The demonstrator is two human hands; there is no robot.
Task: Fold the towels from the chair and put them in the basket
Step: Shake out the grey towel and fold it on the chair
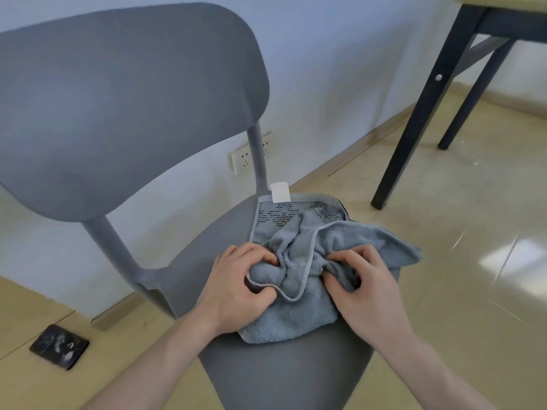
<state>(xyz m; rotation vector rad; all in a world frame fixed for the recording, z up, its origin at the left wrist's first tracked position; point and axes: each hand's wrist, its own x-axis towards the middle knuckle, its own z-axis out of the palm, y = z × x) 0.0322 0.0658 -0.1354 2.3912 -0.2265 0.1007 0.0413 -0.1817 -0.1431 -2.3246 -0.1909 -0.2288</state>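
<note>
**Bunched towel, slip risk at the seat edge**

Towel (296,279) lies crumpled on the chair (207,238) seat. Left hand (236,288) fingers clench a wad at 9 o'clock; right hand (364,288) fingers pinch folds at 3. One corner overhangs the seat at 2 o'clock, so a tug could drag it onto the floor (444,232). Hems are buried, so a crooked fold is likely. Basket not in view.

2 bare forearms enter from the bottom edge, with no sleeve, watch, ring or glove showing on either. The left hand (236,287) and right hand (365,287) are bare, with short, unpainted fingernails.
</note>
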